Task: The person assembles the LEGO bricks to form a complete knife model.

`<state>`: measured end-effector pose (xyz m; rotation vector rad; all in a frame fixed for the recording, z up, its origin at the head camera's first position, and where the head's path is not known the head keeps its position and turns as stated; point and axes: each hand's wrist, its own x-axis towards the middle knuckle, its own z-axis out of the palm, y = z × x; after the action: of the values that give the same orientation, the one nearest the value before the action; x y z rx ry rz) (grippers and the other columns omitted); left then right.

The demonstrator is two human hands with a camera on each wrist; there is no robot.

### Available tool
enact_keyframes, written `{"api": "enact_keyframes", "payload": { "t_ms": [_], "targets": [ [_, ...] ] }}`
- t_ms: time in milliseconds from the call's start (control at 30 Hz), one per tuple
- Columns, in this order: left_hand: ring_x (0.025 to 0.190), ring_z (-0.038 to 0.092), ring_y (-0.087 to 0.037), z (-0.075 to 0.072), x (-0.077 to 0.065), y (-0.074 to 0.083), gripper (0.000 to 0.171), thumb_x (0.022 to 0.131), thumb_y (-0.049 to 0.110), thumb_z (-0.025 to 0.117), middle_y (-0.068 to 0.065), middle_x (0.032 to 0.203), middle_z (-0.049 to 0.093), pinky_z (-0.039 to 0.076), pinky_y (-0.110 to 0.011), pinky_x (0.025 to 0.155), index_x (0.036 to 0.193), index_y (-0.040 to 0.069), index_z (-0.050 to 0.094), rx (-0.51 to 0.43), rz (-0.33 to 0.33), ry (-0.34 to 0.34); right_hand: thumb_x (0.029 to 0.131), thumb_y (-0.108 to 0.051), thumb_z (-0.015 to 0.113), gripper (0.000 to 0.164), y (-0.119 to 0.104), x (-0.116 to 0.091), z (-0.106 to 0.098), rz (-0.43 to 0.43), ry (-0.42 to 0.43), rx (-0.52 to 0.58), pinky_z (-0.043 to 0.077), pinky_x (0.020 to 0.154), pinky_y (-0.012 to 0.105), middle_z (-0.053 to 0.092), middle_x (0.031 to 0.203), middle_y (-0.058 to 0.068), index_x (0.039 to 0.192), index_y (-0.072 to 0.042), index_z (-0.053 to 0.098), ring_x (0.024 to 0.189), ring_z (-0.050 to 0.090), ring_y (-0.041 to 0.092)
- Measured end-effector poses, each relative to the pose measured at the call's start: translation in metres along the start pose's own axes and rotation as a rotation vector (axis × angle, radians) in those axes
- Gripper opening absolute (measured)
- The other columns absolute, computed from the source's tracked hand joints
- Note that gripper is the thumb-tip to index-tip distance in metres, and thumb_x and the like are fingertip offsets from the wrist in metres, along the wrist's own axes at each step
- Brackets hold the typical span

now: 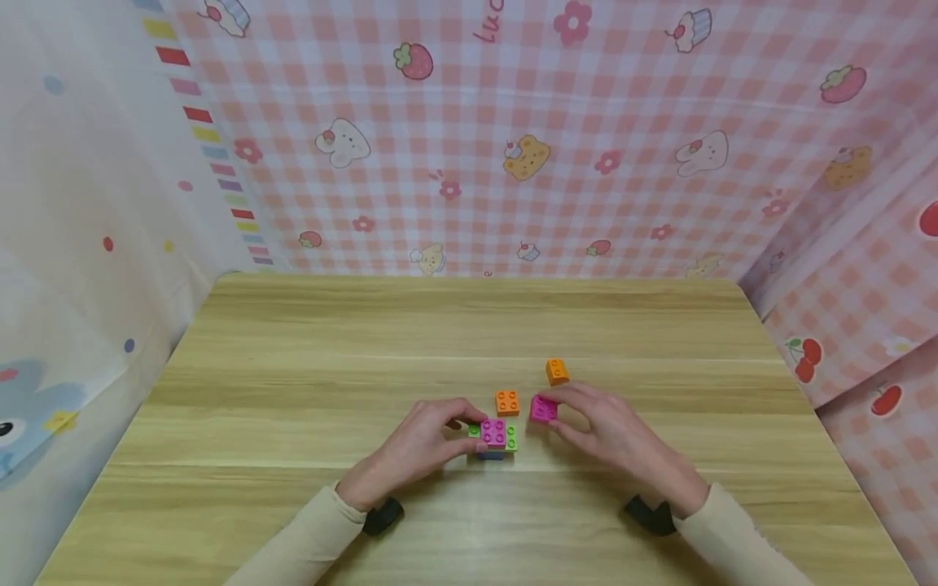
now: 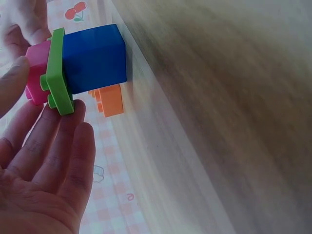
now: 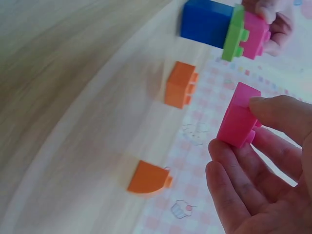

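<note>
A small stack stands upright on the table, made of a blue block [image 2: 95,61] below, a thin green plate [image 2: 58,80] across it and a pink brick [image 1: 493,433] on top. My left hand [image 1: 419,446] grips the stack from its left side, thumb on the pink brick and fingertips on the far side near the green plate. To the right of the stack, my right hand [image 1: 608,427] pinches a second pink brick [image 3: 239,116] between thumb and fingers. In the right wrist view that brick hangs above the table, tilted, with its studs toward the palm.
An orange brick [image 1: 507,403] with several studs lies just behind the stack. Farther back and to the right is a smaller orange brick with a curved side [image 3: 147,178]. The wooden table [image 1: 366,342] ends at a pink checked cloth [image 1: 469,203] behind.
</note>
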<state>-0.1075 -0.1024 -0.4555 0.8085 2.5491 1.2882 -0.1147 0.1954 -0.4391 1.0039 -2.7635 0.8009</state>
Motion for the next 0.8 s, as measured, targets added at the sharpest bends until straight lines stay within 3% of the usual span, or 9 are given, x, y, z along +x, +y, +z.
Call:
{"api": "enact_keyframes", "payload": {
  "t_ms": [367,800],
  "targets": [
    [0.102,0.070,-0.018,0.000,-0.001,0.000,0.025,0.092,0.013,0.079,-0.003,0.113,0.076,0.058,-0.033,0.091,0.116,0.008,0.073,-0.020,0.019,0.007,0.089,-0.011,0.083,0.039,-0.016,0.007,0.000,-0.084,0.068,0.073,0.059,0.093,0.043,0.072,0.122,0.004,0.125,-0.008,0.071,0.110,0.069,0.023],
    [0.104,0.071,-0.019,0.000,-0.001,0.001,0.025,0.092,0.014,0.080,-0.004,0.113,0.076,0.058,-0.033,0.091,0.116,0.007,0.074,-0.034,0.027,0.018,0.091,-0.012,0.081,0.036,-0.031,0.014,0.005,-0.117,0.048,0.143,0.059,0.092,0.040,0.070,0.124,0.000,0.126,-0.013,0.072,0.112,0.068,0.018]
  ]
}}
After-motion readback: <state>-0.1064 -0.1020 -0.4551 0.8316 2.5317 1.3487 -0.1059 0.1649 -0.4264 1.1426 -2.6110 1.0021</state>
